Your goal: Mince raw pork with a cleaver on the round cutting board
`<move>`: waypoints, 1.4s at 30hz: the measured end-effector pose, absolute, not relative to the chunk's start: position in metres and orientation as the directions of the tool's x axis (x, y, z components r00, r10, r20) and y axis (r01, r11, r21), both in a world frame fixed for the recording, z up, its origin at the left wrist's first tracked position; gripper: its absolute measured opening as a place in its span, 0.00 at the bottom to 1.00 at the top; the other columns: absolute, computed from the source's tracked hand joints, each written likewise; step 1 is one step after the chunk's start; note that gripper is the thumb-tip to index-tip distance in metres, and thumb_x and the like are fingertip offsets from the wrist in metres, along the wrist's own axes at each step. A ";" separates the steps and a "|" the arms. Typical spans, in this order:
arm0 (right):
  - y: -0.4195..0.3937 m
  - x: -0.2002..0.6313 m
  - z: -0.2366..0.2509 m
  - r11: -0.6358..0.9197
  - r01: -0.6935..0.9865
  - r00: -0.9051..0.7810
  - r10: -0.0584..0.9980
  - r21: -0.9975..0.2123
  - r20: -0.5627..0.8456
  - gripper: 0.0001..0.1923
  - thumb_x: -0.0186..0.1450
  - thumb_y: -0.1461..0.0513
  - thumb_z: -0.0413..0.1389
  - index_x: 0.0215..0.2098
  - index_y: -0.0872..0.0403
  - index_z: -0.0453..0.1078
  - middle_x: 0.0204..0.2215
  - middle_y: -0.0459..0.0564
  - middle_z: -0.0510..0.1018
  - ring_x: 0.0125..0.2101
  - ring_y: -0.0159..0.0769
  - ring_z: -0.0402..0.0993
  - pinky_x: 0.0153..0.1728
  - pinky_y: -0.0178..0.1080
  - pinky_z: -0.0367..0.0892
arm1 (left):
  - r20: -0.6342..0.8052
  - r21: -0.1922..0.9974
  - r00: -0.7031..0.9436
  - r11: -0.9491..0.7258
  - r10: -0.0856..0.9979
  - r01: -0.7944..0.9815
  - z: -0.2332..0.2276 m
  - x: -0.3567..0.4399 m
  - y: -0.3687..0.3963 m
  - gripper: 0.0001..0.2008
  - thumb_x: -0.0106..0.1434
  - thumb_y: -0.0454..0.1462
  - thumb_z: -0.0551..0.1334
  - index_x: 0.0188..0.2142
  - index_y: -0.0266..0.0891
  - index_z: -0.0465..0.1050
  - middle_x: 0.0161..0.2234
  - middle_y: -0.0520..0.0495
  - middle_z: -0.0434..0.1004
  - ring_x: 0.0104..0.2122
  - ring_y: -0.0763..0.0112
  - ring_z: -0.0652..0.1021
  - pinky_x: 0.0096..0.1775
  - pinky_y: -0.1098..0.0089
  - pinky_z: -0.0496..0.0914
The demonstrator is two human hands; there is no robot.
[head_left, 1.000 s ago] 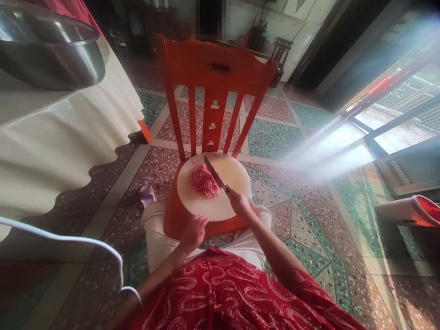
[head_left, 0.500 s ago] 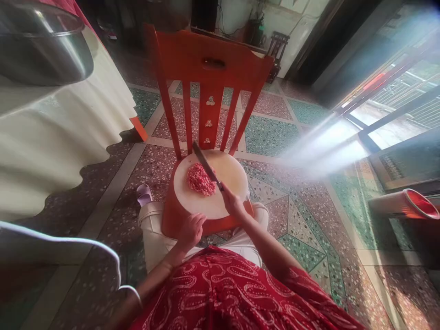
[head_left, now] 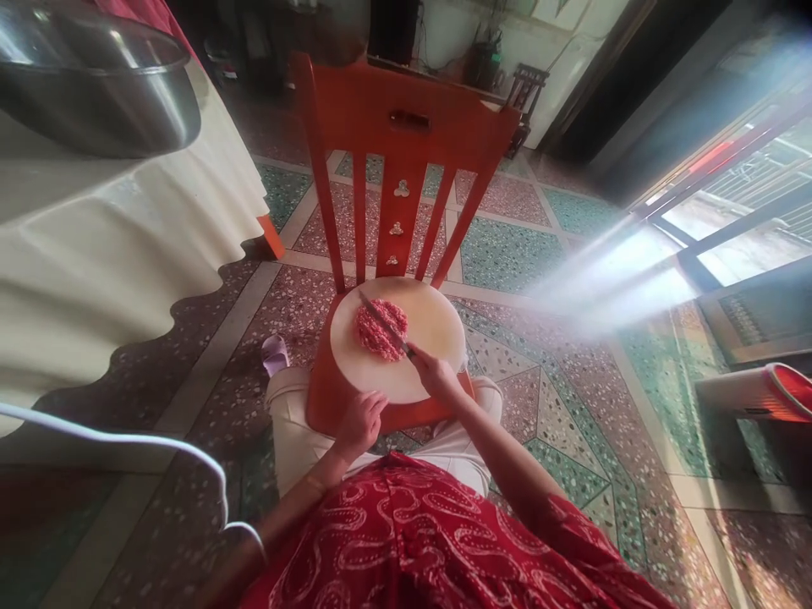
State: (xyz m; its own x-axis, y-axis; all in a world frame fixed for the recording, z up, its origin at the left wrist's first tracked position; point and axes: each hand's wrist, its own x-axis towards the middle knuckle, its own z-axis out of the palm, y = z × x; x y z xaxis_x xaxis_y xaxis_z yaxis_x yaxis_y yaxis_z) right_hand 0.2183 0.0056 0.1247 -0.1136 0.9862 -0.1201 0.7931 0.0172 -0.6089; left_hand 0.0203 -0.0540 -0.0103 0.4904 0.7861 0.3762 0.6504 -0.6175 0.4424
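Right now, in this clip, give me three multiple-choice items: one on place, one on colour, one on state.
1. Where does the round cutting board rest?
A. on the floor
B. on the red chair seat
C. on the draped table

2. What colour is the minced meat?
A. pink-red
B. green
C. white

3. What is the right hand doing?
A. lying flat on the board
B. gripping the knife, blade across the meat
C. holding a bowl

Answers:
1 B, the board covers the seat below the slatted back.
2 A, the pile shows pink-red on the pale board.
3 B, fingers close on the handle; the left hand grips the board's near edge.
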 end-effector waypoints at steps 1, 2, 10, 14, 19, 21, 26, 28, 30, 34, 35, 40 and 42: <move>0.005 0.218 0.126 0.049 0.773 -0.116 0.991 -0.632 -0.065 0.23 0.69 0.56 0.41 0.60 0.47 0.59 0.38 0.47 0.79 0.36 0.36 0.76 0.37 0.33 0.67 | 0.374 0.443 0.487 -0.613 0.789 0.654 -0.010 0.020 -0.054 0.23 0.59 0.27 0.50 0.53 0.41 0.65 0.50 0.44 0.69 0.51 0.63 0.68 0.53 0.56 0.65; 0.005 0.218 0.127 0.075 0.762 -0.116 0.993 -0.643 -0.021 0.23 0.69 0.56 0.41 0.62 0.47 0.57 0.40 0.48 0.79 0.38 0.36 0.76 0.38 0.33 0.67 | 0.375 0.441 0.484 -0.612 0.790 0.656 -0.010 0.021 -0.054 0.23 0.59 0.27 0.50 0.53 0.41 0.65 0.50 0.44 0.69 0.51 0.63 0.68 0.53 0.56 0.65; 0.001 0.223 0.107 -0.015 0.840 -0.099 0.979 -0.542 -0.180 0.22 0.68 0.55 0.43 0.59 0.44 0.61 0.37 0.47 0.80 0.37 0.38 0.76 0.37 0.35 0.68 | 0.389 0.435 0.501 -0.634 0.773 0.640 -0.010 0.020 -0.053 0.22 0.59 0.27 0.50 0.53 0.40 0.65 0.49 0.44 0.69 0.51 0.63 0.67 0.53 0.57 0.65; -0.017 0.222 0.117 0.150 0.831 -0.230 0.969 -0.535 -0.086 0.23 0.68 0.55 0.44 0.61 0.42 0.56 0.40 0.47 0.78 0.38 0.36 0.75 0.38 0.34 0.67 | 0.383 0.438 0.470 -0.604 0.795 0.666 -0.010 0.022 -0.054 0.22 0.59 0.27 0.49 0.52 0.40 0.66 0.50 0.44 0.69 0.52 0.62 0.67 0.54 0.57 0.64; -0.044 0.213 0.106 0.219 0.942 -0.287 0.918 -0.256 -0.273 0.23 0.68 0.54 0.44 0.62 0.41 0.56 0.35 0.52 0.77 0.33 0.40 0.76 0.33 0.36 0.66 | 0.338 0.466 0.513 -0.613 0.789 0.638 -0.001 0.022 -0.054 0.20 0.61 0.29 0.49 0.52 0.38 0.65 0.50 0.43 0.68 0.52 0.62 0.66 0.53 0.57 0.64; -0.047 0.206 0.095 0.247 0.951 -0.296 0.896 -0.185 -0.331 0.24 0.68 0.53 0.44 0.62 0.40 0.53 0.34 0.53 0.76 0.33 0.42 0.75 0.32 0.37 0.66 | 0.337 0.478 0.513 -0.613 0.790 0.629 0.003 0.022 -0.054 0.19 0.61 0.30 0.49 0.51 0.37 0.66 0.49 0.42 0.69 0.51 0.62 0.66 0.53 0.58 0.64; -0.022 0.183 0.075 0.201 0.970 -0.238 0.895 -0.136 -0.378 0.27 0.69 0.54 0.43 0.65 0.38 0.43 0.36 0.55 0.74 0.33 0.41 0.75 0.33 0.39 0.66 | 0.328 0.498 0.492 -0.590 0.806 0.635 0.004 0.021 -0.054 0.19 0.61 0.31 0.51 0.52 0.40 0.66 0.49 0.43 0.69 0.50 0.62 0.67 0.52 0.56 0.65; -0.005 0.176 0.074 0.151 0.976 -0.198 0.918 -0.159 -0.342 0.26 0.69 0.55 0.42 0.65 0.38 0.44 0.37 0.54 0.74 0.33 0.40 0.75 0.33 0.39 0.66 | 0.317 0.495 0.500 -0.590 0.806 0.637 0.001 0.020 -0.053 0.20 0.61 0.30 0.51 0.52 0.40 0.66 0.49 0.43 0.69 0.50 0.62 0.67 0.51 0.57 0.66; 0.010 0.177 0.076 0.074 0.957 -0.155 0.949 -0.281 -0.275 0.25 0.69 0.55 0.42 0.64 0.40 0.47 0.36 0.53 0.76 0.32 0.38 0.75 0.32 0.37 0.65 | 0.324 0.479 0.515 -0.607 0.794 0.634 -0.002 0.019 -0.053 0.22 0.60 0.28 0.51 0.53 0.40 0.65 0.49 0.43 0.69 0.50 0.62 0.68 0.51 0.57 0.67; 0.030 0.198 0.083 -0.237 0.633 -0.033 0.943 -0.737 -0.331 0.23 0.69 0.54 0.38 0.60 0.47 0.56 0.24 0.45 0.73 0.19 0.30 0.68 0.21 0.30 0.62 | 0.360 0.446 0.525 -0.636 0.772 0.629 -0.005 0.018 -0.052 0.24 0.58 0.26 0.50 0.54 0.41 0.64 0.49 0.44 0.70 0.51 0.63 0.68 0.52 0.56 0.66; 0.031 0.205 0.083 -0.338 0.483 -0.028 0.916 -0.808 -0.400 0.22 0.69 0.53 0.38 0.58 0.48 0.57 0.21 0.42 0.69 0.16 0.28 0.65 0.18 0.29 0.60 | 0.361 0.445 0.523 -0.636 0.772 0.631 -0.005 0.018 -0.052 0.24 0.58 0.26 0.51 0.54 0.41 0.64 0.49 0.44 0.69 0.51 0.63 0.68 0.52 0.56 0.66; 0.025 0.226 0.087 -0.657 -0.119 -0.099 0.754 -0.745 -0.649 0.21 0.67 0.51 0.39 0.51 0.54 0.57 0.17 0.37 0.62 0.10 0.23 0.55 0.12 0.27 0.53 | 0.363 0.448 0.500 -0.618 0.786 0.646 -0.003 0.019 -0.054 0.22 0.60 0.28 0.51 0.53 0.40 0.65 0.49 0.44 0.69 0.51 0.63 0.68 0.52 0.57 0.66; 0.020 0.228 0.099 -0.615 -0.145 -0.109 0.788 -0.775 -0.605 0.22 0.66 0.49 0.42 0.51 0.54 0.57 0.17 0.37 0.62 0.10 0.24 0.55 0.11 0.27 0.53 | 0.366 0.444 0.500 -0.619 0.785 0.647 -0.003 0.020 -0.054 0.23 0.59 0.28 0.50 0.53 0.41 0.65 0.49 0.44 0.69 0.51 0.63 0.67 0.53 0.57 0.66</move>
State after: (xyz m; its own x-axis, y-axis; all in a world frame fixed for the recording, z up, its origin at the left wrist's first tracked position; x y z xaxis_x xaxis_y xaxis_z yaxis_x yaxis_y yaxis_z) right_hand 0.2282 0.0204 0.0994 -0.1087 0.7885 -0.6054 -0.1449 -0.6150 -0.7751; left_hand 0.0196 -0.0540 -0.0031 0.4996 0.7851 0.3660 0.6474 -0.6191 0.4444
